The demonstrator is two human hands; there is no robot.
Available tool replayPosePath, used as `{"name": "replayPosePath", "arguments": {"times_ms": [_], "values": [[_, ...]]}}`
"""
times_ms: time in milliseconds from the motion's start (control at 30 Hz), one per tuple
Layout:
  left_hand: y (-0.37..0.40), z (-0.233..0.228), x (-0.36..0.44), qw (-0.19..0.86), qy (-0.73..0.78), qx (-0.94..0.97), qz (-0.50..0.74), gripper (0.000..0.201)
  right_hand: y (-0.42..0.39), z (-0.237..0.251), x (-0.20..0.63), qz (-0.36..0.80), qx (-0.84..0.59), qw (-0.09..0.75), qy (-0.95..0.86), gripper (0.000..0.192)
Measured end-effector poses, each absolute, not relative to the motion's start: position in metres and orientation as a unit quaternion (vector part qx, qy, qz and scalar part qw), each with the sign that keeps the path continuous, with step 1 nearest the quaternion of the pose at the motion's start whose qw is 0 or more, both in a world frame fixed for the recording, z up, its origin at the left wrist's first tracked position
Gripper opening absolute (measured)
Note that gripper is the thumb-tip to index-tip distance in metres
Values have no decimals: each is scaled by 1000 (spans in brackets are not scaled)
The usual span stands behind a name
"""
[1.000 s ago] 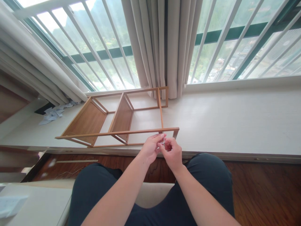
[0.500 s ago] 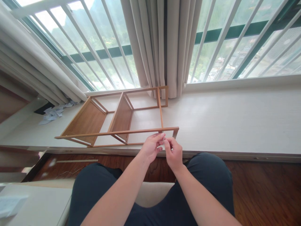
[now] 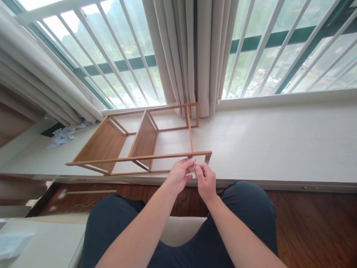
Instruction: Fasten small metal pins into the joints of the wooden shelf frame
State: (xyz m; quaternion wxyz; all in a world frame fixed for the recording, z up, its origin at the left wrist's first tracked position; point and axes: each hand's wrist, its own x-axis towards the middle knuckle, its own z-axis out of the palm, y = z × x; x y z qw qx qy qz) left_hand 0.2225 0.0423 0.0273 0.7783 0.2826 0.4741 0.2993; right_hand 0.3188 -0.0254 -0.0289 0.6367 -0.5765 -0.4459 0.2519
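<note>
A wooden shelf frame (image 3: 145, 156) lies on its side on the white window ledge, with two brown shelf panels at its left and middle. My left hand (image 3: 179, 175) is closed at the underside of the near rail, close to where the thin crossbar (image 3: 190, 130) meets it. Between the fingertips shows a thin silvery metal piece (image 3: 194, 166), too small to name exactly. My right hand (image 3: 205, 180) pinches its lower end between thumb and curled forefinger. What the left fingertips grip is partly hidden.
Torn white paper (image 3: 61, 137) lies at the ledge's far left beside a dark flat object (image 3: 52, 129). Grey curtains (image 3: 181, 56) hang behind the frame, touching its far end. My knees flank the ledge's front edge, above the dark wood floor (image 3: 312, 223).
My right fingers have shifted slightly around the small metal piece, whose angle looks a little different. The left hand and the shelf frame stay in place.
</note>
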Motion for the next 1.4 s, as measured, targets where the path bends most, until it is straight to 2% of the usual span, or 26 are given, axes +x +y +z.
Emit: {"name": "replayPosePath", "arguments": {"times_ms": [467,867,1400], "values": [[39,27,220,774,465,306,303,32,-25,-30,317,255,-558,648,-451,26],[44,29,220,783,461,296,293,25,-24,-32,316,229,-588,622,-463,26],[46,24,220,783,464,294,291,33,-27,-31,319,212,-591,616,-476,24]]}}
